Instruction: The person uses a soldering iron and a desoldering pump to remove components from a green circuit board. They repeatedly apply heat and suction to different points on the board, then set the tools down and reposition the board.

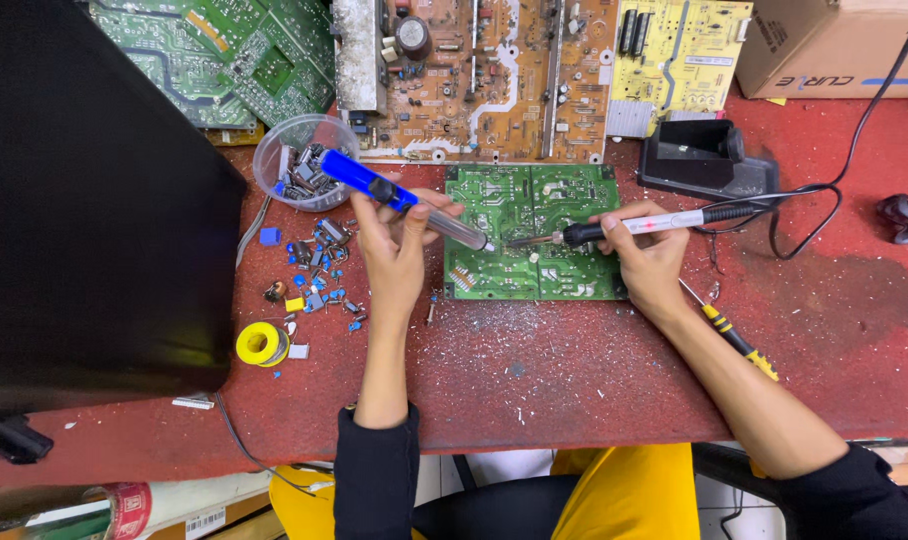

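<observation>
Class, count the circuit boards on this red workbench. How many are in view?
4: green board under the hands, brown board behind it, yellow board right of that, green board top left, partly hidden.

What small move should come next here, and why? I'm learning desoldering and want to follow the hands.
Probably press the iron tip onto the joint. The right hand holds the soldering iron with its tip low over the green circuit board, and the left hand aims the blue desoldering pump nozzle at the same spot. Both tips nearly meet there, so heating likely precedes suction.
</observation>
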